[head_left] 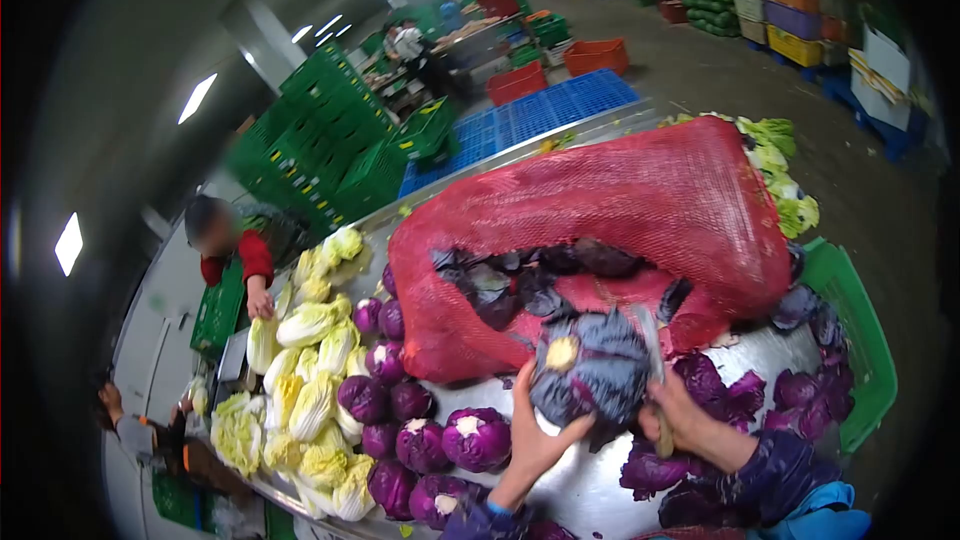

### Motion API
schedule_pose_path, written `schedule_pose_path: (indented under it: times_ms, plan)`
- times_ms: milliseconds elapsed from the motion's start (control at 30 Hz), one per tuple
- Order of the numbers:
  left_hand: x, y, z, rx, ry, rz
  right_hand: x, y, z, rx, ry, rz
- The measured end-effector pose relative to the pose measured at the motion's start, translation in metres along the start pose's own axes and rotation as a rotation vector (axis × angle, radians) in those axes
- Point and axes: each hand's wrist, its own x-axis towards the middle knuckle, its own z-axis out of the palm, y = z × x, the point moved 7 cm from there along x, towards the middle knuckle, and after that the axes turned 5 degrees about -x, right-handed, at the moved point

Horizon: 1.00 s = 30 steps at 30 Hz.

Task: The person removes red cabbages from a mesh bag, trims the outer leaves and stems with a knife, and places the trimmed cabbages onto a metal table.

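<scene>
A red cabbage [605, 365] with dull bluish outer leaves and a pale cut stem rests in my left hand [540, 435], its fingers and thumb spread round the lower left side. My right hand [690, 425] grips the handle of a knife [655, 355], whose blade points up along the cabbage's right side. Behind them lies a large red mesh sack [610, 190], torn open at the front, with more dark cabbages [500, 285] inside. Trimmed, glossy purple cabbages [478, 438] stand to the left of my left hand. Loose purple leaves [720, 390] lie around my right hand.
Pale Chinese cabbages [315, 405] cover the left part of the metal table [560, 495]. A green crate [850, 340] stands at the right edge. Across the table a person in red sleeves [258, 260] touches a Chinese cabbage. Stacked green crates [310, 140] rise behind.
</scene>
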Motion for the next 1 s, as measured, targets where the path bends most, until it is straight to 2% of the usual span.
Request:
schedule_pose_path:
  times_ms: [33, 67, 133, 167, 233, 267, 300, 333, 367, 400, 433, 500, 567, 633, 700, 767, 867, 1000]
  plan:
    - [-0.02, -0.006, -0.003, 0.037, 0.023, 0.013, -0.02, 0.019, 0.005, 0.045, -0.018, 0.093]
    - [-0.04, -0.003, -0.004, 0.183, 0.024, -0.008, -0.04, 0.032, 0.01, 0.033, -0.012, 0.102]
    - [-0.078, -0.019, 0.0, 0.163, 0.02, -0.129, -0.063, 0.079, 0.0, -0.013, -0.072, 0.134]
    - [-0.096, -0.03, 0.005, 0.137, 0.031, -0.187, -0.076, 0.094, -0.009, -0.023, 0.005, 0.223]
    - [-0.125, -0.062, 0.021, 0.331, -0.067, -0.306, -0.098, 0.122, -0.043, -0.332, 0.06, 0.468]
    - [-0.134, -0.057, 0.029, 0.32, -0.076, -0.195, -0.095, 0.123, -0.06, -0.532, 0.035, 0.32]
    - [-0.131, -0.048, 0.035, 0.317, -0.105, -0.199, -0.1, 0.105, -0.078, -0.838, 0.151, 0.32]
    - [-0.122, -0.033, 0.043, 0.35, -0.132, -0.196, -0.093, 0.109, -0.117, -1.15, 0.172, 0.112]
    - [-0.116, -0.022, 0.051, 0.382, -0.154, -0.195, -0.105, 0.068, -0.123, -0.771, 0.442, 0.025]
    - [-0.109, -0.028, 0.053, 0.339, -0.148, -0.179, -0.111, 0.049, -0.145, -0.836, 0.565, 0.113]
    - [-0.101, -0.031, 0.058, 0.331, -0.167, -0.171, -0.121, 0.011, -0.143, -0.996, 0.609, 0.035]
    - [-0.089, -0.034, 0.067, 0.348, -0.194, -0.103, -0.138, -0.017, -0.145, -1.304, 0.809, -0.474]
    - [-0.08, -0.034, 0.069, 0.374, -0.231, -0.096, -0.15, -0.038, -0.109, -1.319, 0.66, -0.438]
    - [-0.076, -0.022, 0.073, 0.371, -0.211, -0.083, -0.149, -0.022, -0.087, -1.367, 0.473, -0.423]
    - [-0.075, -0.021, 0.073, 0.379, -0.2, -0.136, -0.152, -0.017, -0.048, -1.428, 0.254, -0.504]
    - [-0.071, -0.02, 0.074, 0.432, -0.236, -0.101, -0.153, -0.021, -0.023, -1.484, 0.197, -0.467]
    - [-0.066, -0.025, 0.076, 0.383, -0.237, -0.175, -0.146, -0.019, -0.013, -1.561, 0.205, -0.473]
    - [-0.062, -0.022, 0.083, 0.427, -0.265, -0.163, -0.129, -0.011, -0.014, -1.826, 0.201, -0.462]
